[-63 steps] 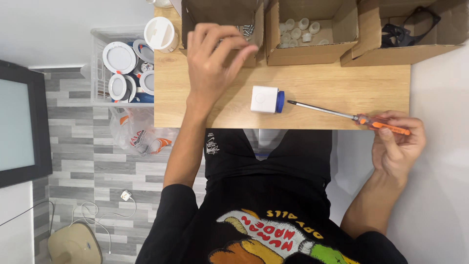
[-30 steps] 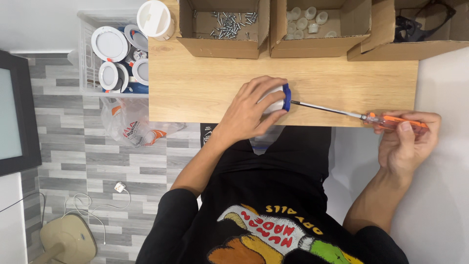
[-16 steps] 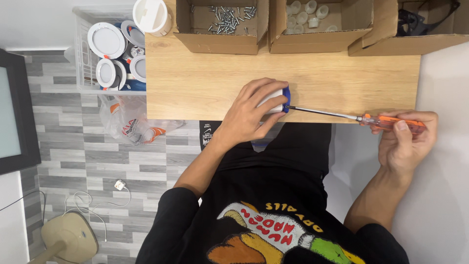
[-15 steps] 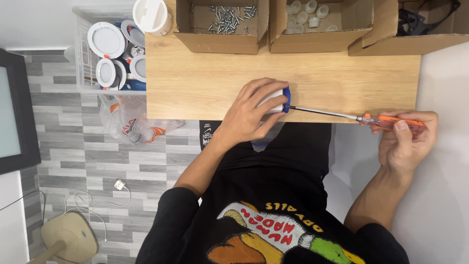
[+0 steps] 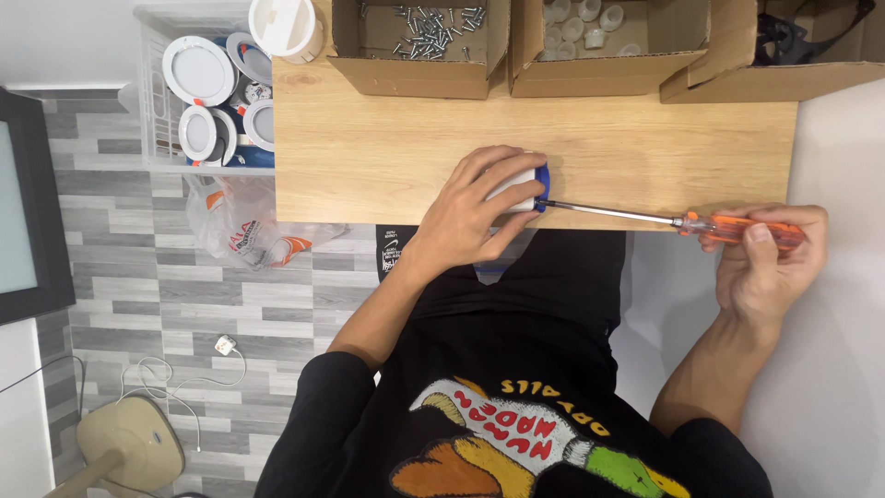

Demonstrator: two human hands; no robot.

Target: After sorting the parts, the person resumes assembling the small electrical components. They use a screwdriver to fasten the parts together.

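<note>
A small white part with a blue end lies near the front edge of the wooden tabletop. My left hand covers it from the left and grips it. My right hand is off the table's right side, wrapped round the orange handle of a long screwdriver. The screwdriver's metal shaft runs left, and its tip meets the blue end of the part.
Three open cardboard boxes line the table's far edge: one with screws, one with small white parts, one with dark items. A clear bin of round white lamps and a plastic bag sit at the left.
Two seconds ago my left hand was up at the screw box; it came down onto the white part and stays there. The screwdriver tip moved in against the blue end.
</note>
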